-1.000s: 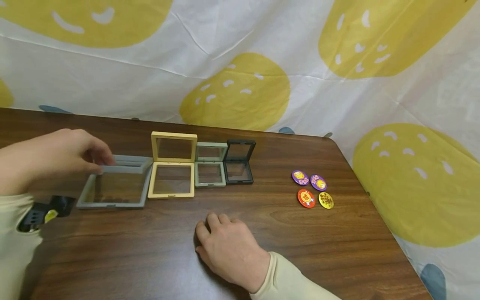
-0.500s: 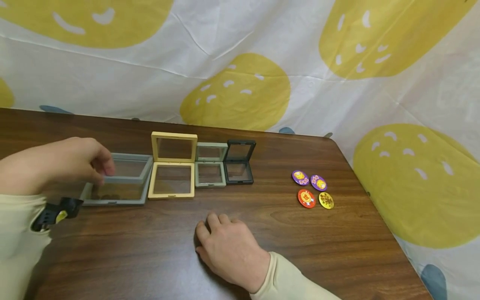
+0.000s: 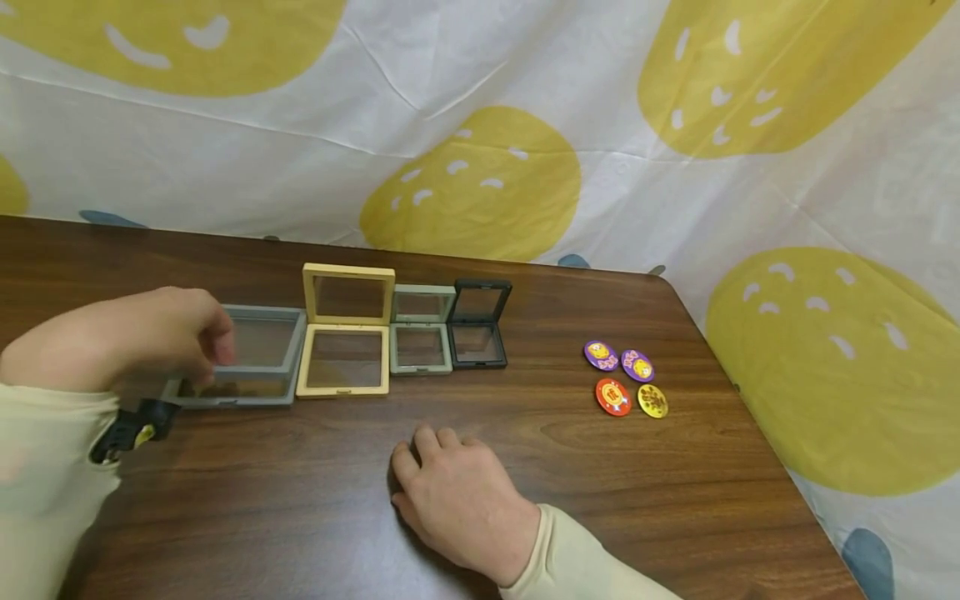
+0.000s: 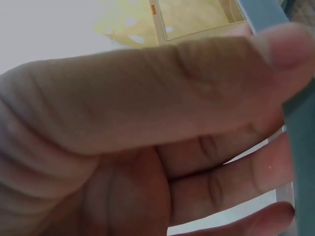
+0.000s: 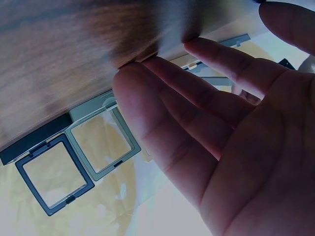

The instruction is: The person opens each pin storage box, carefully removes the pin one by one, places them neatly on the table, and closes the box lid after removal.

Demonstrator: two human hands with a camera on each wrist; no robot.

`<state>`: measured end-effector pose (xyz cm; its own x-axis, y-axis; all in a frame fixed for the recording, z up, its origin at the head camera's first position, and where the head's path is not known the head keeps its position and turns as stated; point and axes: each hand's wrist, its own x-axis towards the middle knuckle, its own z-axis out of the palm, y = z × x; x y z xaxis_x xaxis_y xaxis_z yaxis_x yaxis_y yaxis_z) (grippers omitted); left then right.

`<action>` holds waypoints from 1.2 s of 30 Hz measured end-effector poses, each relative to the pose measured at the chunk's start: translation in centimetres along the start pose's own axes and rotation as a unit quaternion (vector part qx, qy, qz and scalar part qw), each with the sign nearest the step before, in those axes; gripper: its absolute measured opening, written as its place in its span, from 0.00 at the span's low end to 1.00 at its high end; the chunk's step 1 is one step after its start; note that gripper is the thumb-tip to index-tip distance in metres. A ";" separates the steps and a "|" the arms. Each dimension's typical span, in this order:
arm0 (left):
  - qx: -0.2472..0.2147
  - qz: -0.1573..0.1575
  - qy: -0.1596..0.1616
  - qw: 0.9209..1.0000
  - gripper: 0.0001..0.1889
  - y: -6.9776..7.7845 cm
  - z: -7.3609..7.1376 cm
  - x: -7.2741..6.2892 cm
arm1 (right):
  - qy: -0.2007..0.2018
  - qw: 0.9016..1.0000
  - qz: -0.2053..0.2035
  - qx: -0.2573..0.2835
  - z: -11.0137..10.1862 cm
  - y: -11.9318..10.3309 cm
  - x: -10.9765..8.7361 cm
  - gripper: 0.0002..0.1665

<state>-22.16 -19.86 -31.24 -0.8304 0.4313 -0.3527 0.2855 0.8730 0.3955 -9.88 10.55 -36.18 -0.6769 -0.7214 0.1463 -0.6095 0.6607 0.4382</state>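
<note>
My left hand (image 3: 150, 337) pinches the lid of a grey clear-windowed display case (image 3: 291, 346) at the left of the head view. The lid slopes forward above the base, whose front strip (image 3: 247, 402) shows below it; the hand hides the left side. In the left wrist view, thumb and fingers meet the grey lid edge (image 4: 302, 142). My right hand (image 3: 465, 500) rests on the table, fingers loosely bent and holding nothing. Nearest beyond it are a yellow case (image 3: 343, 390), a pale green case (image 3: 422, 369) and a black case (image 3: 480, 364), all with lids raised.
At the right of the wooden table (image 3: 525, 467) lie two purple badges (image 3: 601, 356), a red badge (image 3: 613, 397) and a gold badge (image 3: 652, 401). A white cloth with yellow shapes (image 3: 480, 183) hangs behind the table's back edge.
My left hand has swung the grey lid's free edge forward and down towards its base, and the base has shifted slightly. The right hand, the other cases and the badges stay in place.
</note>
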 end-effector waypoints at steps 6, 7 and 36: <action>-0.012 0.001 -0.019 1.000 0.08 0.2 0.4 0.3 | -0.003 1.000 0.001 -0.001 0.0 0.0 0.0 0.22; -0.013 -0.001 -0.021 1.000 0.08 0.3 0.5 0.4 | -0.002 1.000 0.001 -0.002 0.0 0.0 0.0 0.22; -0.007 -0.001 -0.053 0.999 0.10 0.4 1.4 1.5 | 0.003 1.000 0.003 -0.012 0.0 -0.1 -0.1 0.22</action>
<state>-22.68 -18.55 -32.80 -0.7751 0.4526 -0.4408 0.2772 0.8706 0.4065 -9.74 10.53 -36.24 -0.6774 -0.7192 0.1546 -0.5952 0.6594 0.4592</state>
